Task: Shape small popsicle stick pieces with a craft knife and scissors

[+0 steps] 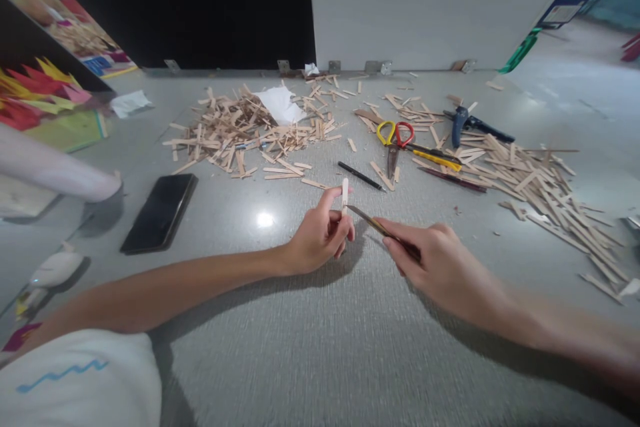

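Observation:
My left hand (323, 233) is closed near the middle of the table, pinching a short pale wooden craft stick (345, 191) upright between its fingers. A small dark mark or bit shows low on the stick; I cannot tell which. From the right, my right hand (435, 257) is closed around a slim metal tool with a pointed, slightly curved tip, which looks like tweezers (370, 219). Its tip is at the lower part of the stick, touching it or very close. My palm covers the rear end of the tweezers.
Beyond my hands lie a black pen (361, 175), red-and-yellow-handled scissors (393, 153), a yellow-black cutter (435, 157) and dark blue pliers (460, 123). Wooden sticks are heaped at back left (230, 130) and right (545, 193). A phone (160, 213) lies left. Upright panels (440, 7) stand behind.

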A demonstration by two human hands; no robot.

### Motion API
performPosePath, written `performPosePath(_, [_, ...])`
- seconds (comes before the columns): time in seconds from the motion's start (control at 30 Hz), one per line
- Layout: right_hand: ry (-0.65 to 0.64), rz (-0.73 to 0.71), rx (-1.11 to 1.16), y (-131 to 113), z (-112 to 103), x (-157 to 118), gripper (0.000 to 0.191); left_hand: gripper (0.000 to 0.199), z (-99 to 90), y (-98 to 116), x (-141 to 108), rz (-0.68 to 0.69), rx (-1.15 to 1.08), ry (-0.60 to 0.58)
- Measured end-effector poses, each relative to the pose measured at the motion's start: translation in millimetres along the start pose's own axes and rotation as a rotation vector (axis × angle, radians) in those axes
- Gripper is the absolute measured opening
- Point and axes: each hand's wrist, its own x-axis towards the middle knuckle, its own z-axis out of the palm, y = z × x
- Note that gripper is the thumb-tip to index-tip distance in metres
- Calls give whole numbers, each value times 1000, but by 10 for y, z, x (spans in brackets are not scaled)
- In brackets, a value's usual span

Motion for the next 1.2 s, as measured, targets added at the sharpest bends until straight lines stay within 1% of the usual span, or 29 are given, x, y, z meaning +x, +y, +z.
performPosePath(0.17, [17,-23,-22,-48,37,-45,39,40,5,-36,-29,33,135,24])
performPosePath(0.3, [13,10,-70,-73,89,-112,47,46,6,-73,-56,79,284,39])
performPosePath(0.4, [-7,32,-59,-88,70,-121,46,51,-2,-98,-64,128,357,24])
performPosePath(0.47, [-48,35,-23,-100,10,-90,39,53,-10,-107,-63,153,390,-2])
performPosePath(0.53, [-120,53,22,-109,-71,-40,35,55,-20,-110,-59,170,410,-33])
performPosePath(0.63, [-234,120,103,-106,-185,34,35,59,-33,-107,-54,176,424,-79])
performPosePath(0.8, [-364,195,171,-101,-289,108,38,58,-30,-102,-43,158,450,-142])
performPosePath(0.9, [-402,226,194,-109,-281,127,38,58,-21,-95,-34,132,481,-150])
performPosePath(1.0, [-397,225,195,-99,-270,141,39,61,-23,-90,-27,110,535,-156])
performPosePath(1.1, [-417,213,197,-69,-352,190,41,62,-32,-97,-21,113,579,-190])
performPosePath(1.2, [-483,189,192,-38,-457,253,38,60,-33,-104,-19,149,611,-215])
